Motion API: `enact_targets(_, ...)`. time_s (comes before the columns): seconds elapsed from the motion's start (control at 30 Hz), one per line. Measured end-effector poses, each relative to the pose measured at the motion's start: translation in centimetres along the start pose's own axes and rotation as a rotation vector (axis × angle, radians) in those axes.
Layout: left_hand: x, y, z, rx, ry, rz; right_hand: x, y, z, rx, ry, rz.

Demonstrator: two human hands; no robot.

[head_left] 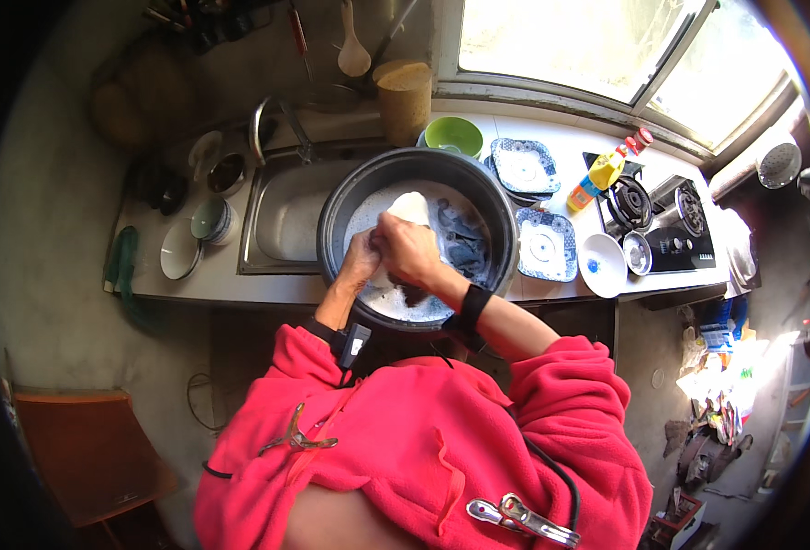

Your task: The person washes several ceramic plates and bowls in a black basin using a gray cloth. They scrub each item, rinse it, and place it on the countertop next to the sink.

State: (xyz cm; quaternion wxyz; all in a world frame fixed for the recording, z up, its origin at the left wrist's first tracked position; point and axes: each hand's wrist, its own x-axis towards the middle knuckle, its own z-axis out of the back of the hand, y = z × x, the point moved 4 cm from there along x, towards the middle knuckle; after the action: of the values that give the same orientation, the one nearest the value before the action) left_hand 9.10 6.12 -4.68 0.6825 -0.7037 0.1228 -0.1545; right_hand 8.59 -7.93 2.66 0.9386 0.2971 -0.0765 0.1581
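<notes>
A large dark basin [331, 237] of sudsy water rests on the counter, overlapping the right side of the sink. Above the water, my left hand [360, 256] and my right hand [408, 249] are pressed together, closed on a bunched white cloth [410, 206]. Part of this cloth sticks out beyond my knuckles; the rest is hidden in my grip. Dark blue wet fabric [466, 249] lies in the suds to the right of my right hand. A small dark brown patch, perhaps fabric, shows below my hands.
Left of the basin is a steel sink [288, 220] with a faucet [284, 124]. Several bowls [212, 218] stand further left. Rightward are a green bowl [454, 134], blue-patterned dishes [546, 245], a white bowl [603, 265], a yellow bottle [597, 180] and a gas stove [666, 227].
</notes>
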Motion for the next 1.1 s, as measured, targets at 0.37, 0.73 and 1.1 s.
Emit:
enact_targets(0.37, -0.2, 1.1, 0.6, -0.015, -0.038, 0.084, 0.9, -1.9, -1.0, 0.036, -0.233, -0.286)
enact_targets(0.73, 0.2, 1.0, 1.0, 0.026, -0.034, 0.010, 1.9, -1.8, -1.0, 0.007, 0.008, -0.164)
enact_targets(1.1, -0.3, 2.1, 1.3, -0.198, -0.085, 0.136, 0.6, -4.0, -2.2, 0.021, -0.017, -0.409)
